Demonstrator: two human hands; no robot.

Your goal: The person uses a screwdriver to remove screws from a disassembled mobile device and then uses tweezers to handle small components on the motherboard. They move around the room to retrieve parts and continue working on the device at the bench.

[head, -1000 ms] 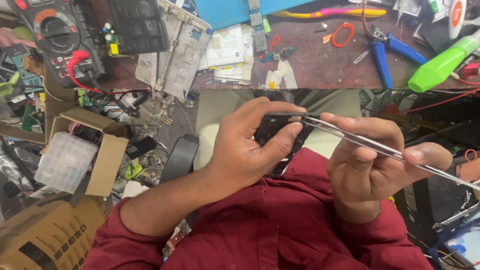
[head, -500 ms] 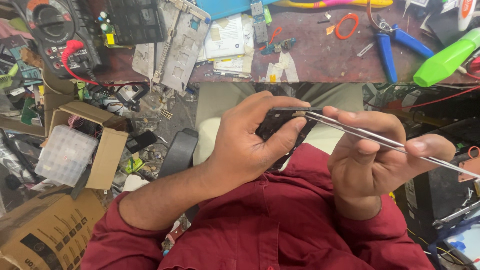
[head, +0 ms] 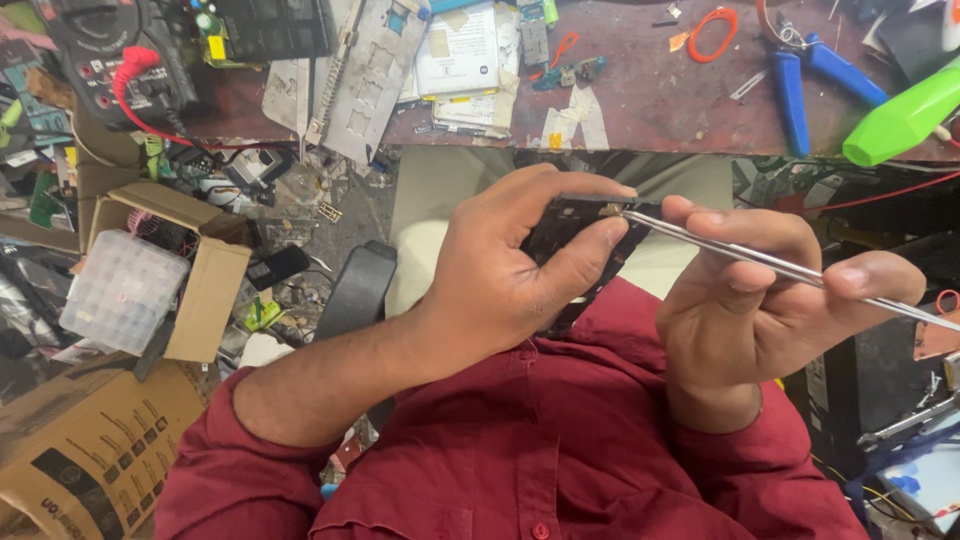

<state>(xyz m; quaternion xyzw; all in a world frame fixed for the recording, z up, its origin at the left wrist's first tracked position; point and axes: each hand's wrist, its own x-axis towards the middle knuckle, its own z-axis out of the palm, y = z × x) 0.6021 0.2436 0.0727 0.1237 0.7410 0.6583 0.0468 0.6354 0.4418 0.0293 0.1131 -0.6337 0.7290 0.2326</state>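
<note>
Tweezers (head: 770, 262): slim, shiny metal; right hand (head: 760, 310) pinching.

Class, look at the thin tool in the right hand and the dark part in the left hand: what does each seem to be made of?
Thin tool: likely polished metal; silvery, with bright glints along a straight, slender shaft. Dark part: black and matt, perhaps plastic or a circuit board; the left hand mostly hides it, so this stays uncertain. The right hand pinches the tool.
</note>
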